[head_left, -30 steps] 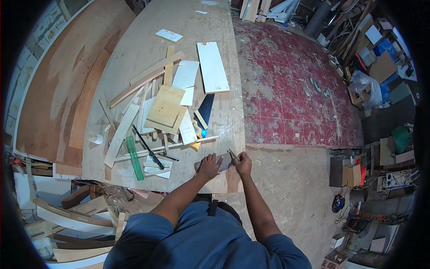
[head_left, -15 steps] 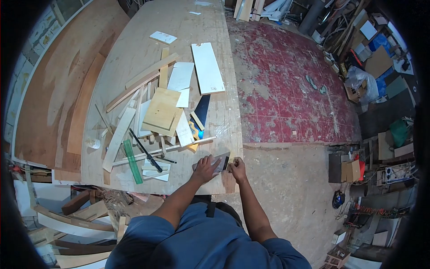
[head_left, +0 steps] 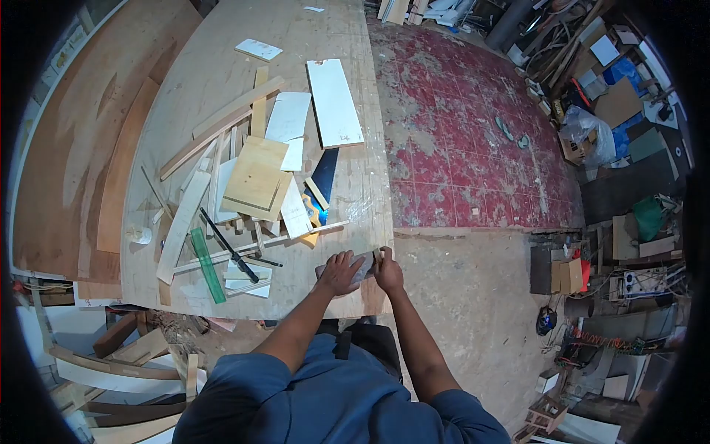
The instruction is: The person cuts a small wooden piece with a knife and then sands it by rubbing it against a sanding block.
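Note:
Near the front right corner of the workbench, a small flat greyish piece (head_left: 364, 271) with a dark end lies under my left hand (head_left: 339, 274). The fingers of that hand rest bent over it, pressing and holding it against the bench top. At its dark right end is my right hand (head_left: 389, 274), closed, with thumb and fingertips together at the bench edge. What those fingertips pinch is hidden or too small to make out. Ahead of the hands lies a handsaw (head_left: 325, 175) with a yellow and blue handle, partly covered by wood strips.
Offcuts are piled on the workbench (head_left: 355, 170), with a plywood square (head_left: 255, 177) on top. A green translucent strip (head_left: 207, 265) and a black rod-like tool (head_left: 229, 246) lie left. A white board (head_left: 334, 102) lies farther back. Red tiled floor (head_left: 458, 140) borders the right side.
My right hand has shifted slightly up and left along the piece's dark end, now covering more of it. My left hand stays on the piece. The whole view has shifted a little.

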